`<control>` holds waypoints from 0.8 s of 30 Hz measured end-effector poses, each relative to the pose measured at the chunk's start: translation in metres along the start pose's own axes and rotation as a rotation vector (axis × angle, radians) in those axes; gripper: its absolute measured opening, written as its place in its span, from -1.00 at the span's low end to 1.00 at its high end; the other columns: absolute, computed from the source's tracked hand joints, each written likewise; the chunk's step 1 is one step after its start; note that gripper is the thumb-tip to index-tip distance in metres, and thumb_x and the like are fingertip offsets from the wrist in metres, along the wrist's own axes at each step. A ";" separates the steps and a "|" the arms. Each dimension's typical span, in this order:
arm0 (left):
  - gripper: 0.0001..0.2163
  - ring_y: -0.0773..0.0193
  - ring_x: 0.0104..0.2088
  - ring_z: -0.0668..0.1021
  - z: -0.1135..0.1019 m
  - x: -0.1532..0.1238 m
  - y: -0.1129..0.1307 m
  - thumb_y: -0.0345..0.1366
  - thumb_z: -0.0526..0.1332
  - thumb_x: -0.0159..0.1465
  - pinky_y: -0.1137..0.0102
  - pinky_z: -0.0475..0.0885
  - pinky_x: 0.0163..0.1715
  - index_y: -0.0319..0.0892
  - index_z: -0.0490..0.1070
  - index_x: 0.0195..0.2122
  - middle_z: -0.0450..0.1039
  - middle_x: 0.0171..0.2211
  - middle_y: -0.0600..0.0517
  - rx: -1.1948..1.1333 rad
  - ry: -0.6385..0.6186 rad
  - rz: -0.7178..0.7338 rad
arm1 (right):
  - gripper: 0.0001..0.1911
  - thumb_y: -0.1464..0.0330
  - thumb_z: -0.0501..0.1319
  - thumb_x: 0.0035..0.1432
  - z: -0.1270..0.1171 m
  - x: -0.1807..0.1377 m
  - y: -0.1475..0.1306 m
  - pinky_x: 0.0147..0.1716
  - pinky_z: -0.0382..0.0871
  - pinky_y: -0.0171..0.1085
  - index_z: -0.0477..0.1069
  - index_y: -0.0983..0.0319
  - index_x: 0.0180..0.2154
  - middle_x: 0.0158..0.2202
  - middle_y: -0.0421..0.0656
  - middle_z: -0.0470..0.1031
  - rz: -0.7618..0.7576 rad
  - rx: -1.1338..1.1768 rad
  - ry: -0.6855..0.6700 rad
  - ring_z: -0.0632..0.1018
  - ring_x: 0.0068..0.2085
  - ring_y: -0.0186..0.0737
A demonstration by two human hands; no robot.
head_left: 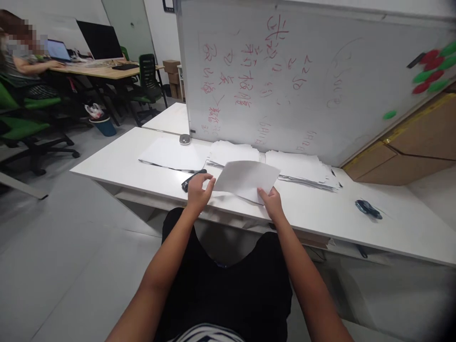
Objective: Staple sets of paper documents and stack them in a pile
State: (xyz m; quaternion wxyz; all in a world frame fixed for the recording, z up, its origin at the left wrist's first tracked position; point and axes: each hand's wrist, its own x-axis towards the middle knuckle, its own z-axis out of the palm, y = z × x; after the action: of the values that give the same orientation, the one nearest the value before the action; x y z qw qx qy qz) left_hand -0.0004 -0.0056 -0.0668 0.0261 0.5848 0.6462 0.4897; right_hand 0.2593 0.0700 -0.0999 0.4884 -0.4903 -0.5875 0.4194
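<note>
I hold a white sheet of paper (245, 179) just above the front of the white table (142, 173). My left hand (198, 191) pinches its left edge with closed fingers. My right hand (271, 201) grips its lower right corner, fingers closed on it. A black phone-like object (192, 179) lies on the table beside my left hand. Behind the held sheet lie stacks of white paper (299, 167) and a single sheet (171, 154) to the left.
A whiteboard (285, 71) with red writing leans at the table's back. A dark blue object (368, 209) lies at the right. A small round grey item (184, 139) sits at the board's foot. At the far left a person (21, 57) sits at a desk with monitors.
</note>
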 end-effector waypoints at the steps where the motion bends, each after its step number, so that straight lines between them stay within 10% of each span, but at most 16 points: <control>1: -0.74 0.09 -0.05 0.45 -0.001 0.007 -0.007 -0.11 0.10 0.31 0.21 0.28 0.00 -0.16 0.40 -0.13 0.48 -0.12 -0.11 0.128 0.010 0.004 | -0.45 0.06 0.31 -0.01 -0.002 0.003 0.004 0.00 0.36 -0.02 0.45 0.30 -0.08 -0.07 0.03 0.56 0.026 0.030 -0.006 0.54 -0.06 0.00; 8: -0.64 -0.08 -0.12 0.45 -0.001 0.028 -0.049 -0.04 0.07 0.31 0.18 0.28 -0.20 -0.21 0.38 -0.07 0.46 -0.16 -0.20 0.646 -0.238 -0.149 | -0.50 0.08 0.36 -0.03 -0.006 0.002 0.019 0.01 0.37 -0.03 0.51 0.29 -0.13 -0.09 -0.02 0.58 0.086 0.092 -0.060 0.55 -0.05 0.01; 24: -0.62 0.03 -0.12 0.46 -0.016 0.024 -0.063 0.01 0.10 0.29 0.26 0.28 -0.17 -0.13 0.37 -0.02 0.46 -0.16 -0.10 0.515 -0.368 0.091 | -0.50 0.08 0.33 -0.01 -0.002 0.001 0.005 0.07 0.33 0.00 0.50 0.24 -0.09 -0.07 -0.06 0.58 0.170 0.105 -0.195 0.53 0.01 0.03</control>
State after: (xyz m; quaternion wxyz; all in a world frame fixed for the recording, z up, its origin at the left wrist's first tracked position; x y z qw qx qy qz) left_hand -0.0635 0.0139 -0.0875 -0.0281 0.6792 0.7066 0.1966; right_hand 0.2619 0.0719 -0.1046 0.4165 -0.4689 -0.5660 0.5350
